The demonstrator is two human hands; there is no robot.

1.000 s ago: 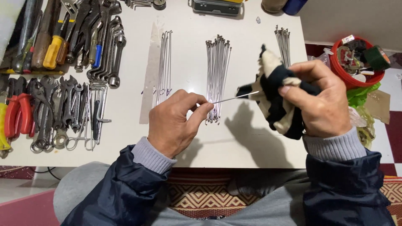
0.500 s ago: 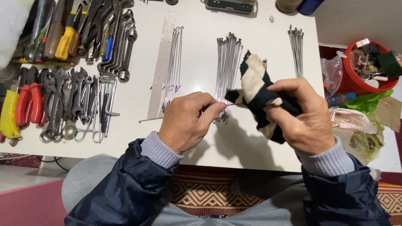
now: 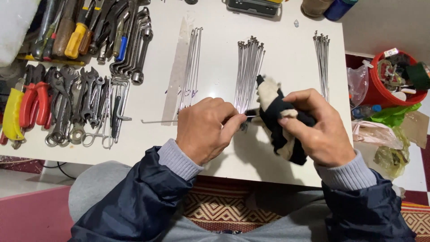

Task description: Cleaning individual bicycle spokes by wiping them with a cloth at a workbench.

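Observation:
My left hand (image 3: 207,129) pinches a thin metal spoke (image 3: 159,120) that sticks out to the left over the white table (image 3: 215,58). My right hand (image 3: 313,127) grips a black and white rag (image 3: 274,112) wrapped around the spoke's right end. Three bundles of spokes lie on the table beyond my hands: a left bundle (image 3: 190,67), a middle bundle (image 3: 247,71) and a right bundle (image 3: 321,62).
Wrenches (image 3: 130,40), screwdrivers (image 3: 76,31) and pliers with red and yellow handles (image 3: 22,107) cover the table's left side. A red bucket (image 3: 394,76) of odds and ends and plastic bags (image 3: 385,139) sit off the right edge. A dark case (image 3: 253,6) lies at the far edge.
The spoke has slid left through the rag, so more of it now sticks out past my left hand. Both hands have come closer together.

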